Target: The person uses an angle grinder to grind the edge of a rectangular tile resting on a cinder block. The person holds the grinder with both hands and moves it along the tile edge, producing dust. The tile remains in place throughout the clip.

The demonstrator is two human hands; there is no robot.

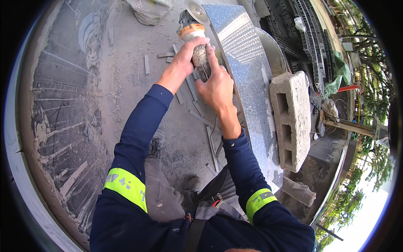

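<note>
Both of my hands are wrapped round an angle grinder (200, 59), its body dusty and taped, with an orange band near the head. My left hand (187, 59) grips it close to that band. Lower down the body, my right hand (216, 82) holds the rear part, one finger stretched along it. The grinder's round disc (196, 11) is at the far end, by the left edge of a long speckled grey stone slab (252, 80). Whether the disc touches the slab, I cannot tell. Dust covers part of the slab's face.
A hollow concrete block (294, 117) rests against the slab's right side. Narrow offcut strips (212, 147) and rubble litter the dusty floor (126, 101). A white sack (150, 10) lies at the far side. Stacked black plastic grids (289, 33) stand at the far right, near green cloth (341, 73).
</note>
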